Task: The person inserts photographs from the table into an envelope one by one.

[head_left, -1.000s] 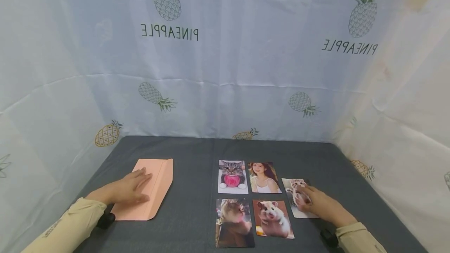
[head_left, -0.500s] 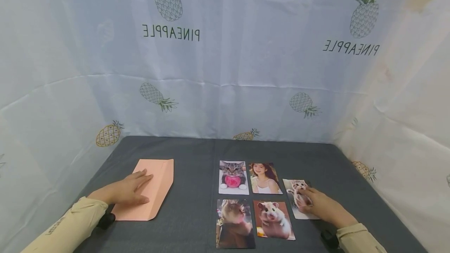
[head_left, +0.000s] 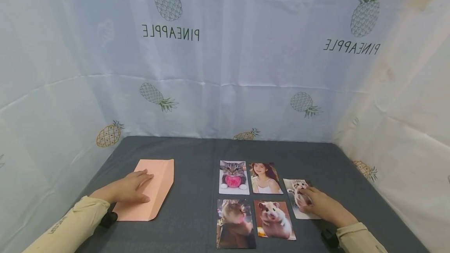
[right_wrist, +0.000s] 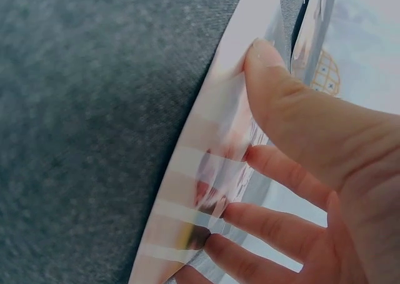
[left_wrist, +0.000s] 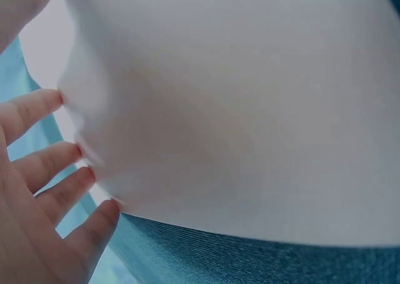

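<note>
On the left of the table lies a pink envelope [head_left: 162, 184], and my left hand [head_left: 127, 187] rests on it with fingers spread. In the left wrist view, the fingertips touch the envelope's pale surface [left_wrist: 237, 121]. At the right, my right hand [head_left: 325, 205] touches a kitten photo [head_left: 294, 198] lying flat. The right wrist view shows thumb and fingertips on the glossy photo [right_wrist: 212, 152], spread and not curled round it. Beside it lie a hamster photo [head_left: 275, 220], a portrait photo [head_left: 266, 179], a cat photo [head_left: 233, 179] and a dark brownish photo [head_left: 235, 225].
The photos and envelope lie on a dark grey cloth-covered table [head_left: 193, 198]. A white curtain [head_left: 225, 57] with printed pineapples stands behind and on both sides. A strip of bare grey cloth separates the envelope from the photos.
Both hands stay in place on the envelope and the kitten photo. The head view has shifted very slightly; nothing on the table has visibly moved.
</note>
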The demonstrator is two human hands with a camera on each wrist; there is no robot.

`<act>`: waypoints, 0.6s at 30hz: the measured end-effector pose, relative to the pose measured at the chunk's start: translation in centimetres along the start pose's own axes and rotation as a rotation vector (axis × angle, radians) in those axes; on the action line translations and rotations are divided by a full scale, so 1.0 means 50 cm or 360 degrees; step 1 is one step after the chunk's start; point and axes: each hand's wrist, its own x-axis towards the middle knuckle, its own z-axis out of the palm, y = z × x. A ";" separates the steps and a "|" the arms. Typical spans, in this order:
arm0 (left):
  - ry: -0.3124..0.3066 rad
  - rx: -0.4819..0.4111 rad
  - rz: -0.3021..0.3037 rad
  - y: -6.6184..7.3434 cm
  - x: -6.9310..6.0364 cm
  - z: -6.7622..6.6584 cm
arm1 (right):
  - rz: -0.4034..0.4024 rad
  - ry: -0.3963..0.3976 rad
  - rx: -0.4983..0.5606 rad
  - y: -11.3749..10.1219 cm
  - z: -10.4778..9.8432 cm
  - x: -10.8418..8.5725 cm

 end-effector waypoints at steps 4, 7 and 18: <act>0.0014 0.0013 0.0015 0.002 0.001 -0.002 | 0.0019 0.0005 0.0002 0.000 0.002 0.003; 0.0026 0.0014 0.0019 0.005 0.001 -0.002 | 0.0036 0.0000 0.0004 0.001 0.003 0.005; 0.0045 0.0050 -0.0044 0.019 0.013 0.013 | 0.0017 0.0007 0.0011 0.002 0.001 0.003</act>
